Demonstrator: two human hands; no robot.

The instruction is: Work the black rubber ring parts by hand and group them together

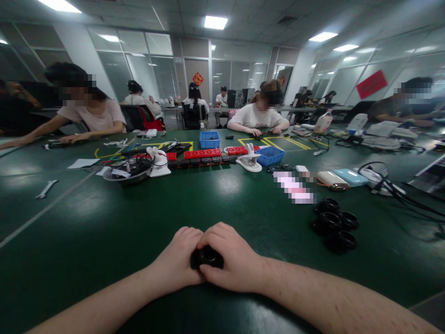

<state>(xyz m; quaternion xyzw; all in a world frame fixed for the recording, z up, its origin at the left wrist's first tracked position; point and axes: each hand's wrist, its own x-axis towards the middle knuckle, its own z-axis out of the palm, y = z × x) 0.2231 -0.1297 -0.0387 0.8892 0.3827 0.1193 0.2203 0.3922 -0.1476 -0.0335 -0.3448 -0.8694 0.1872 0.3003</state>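
Note:
Both of my hands are together on the green table (86,232) near its front edge. My left hand (177,260) and my right hand (229,257) are closed around one small black ring-shaped part (206,257), which shows between the thumbs. Most of the part is hidden by my fingers. Several more black ring parts (335,225) lie in a cluster to the right, an arm's reach away.
Across the table lie a metal bowl of cables (127,172), a row of red and black blocks (201,157), two blue bins (209,139), white clamps (249,160), power banks (342,178) and cables (399,192). A wrench (45,189) lies left. Other people work at the far side.

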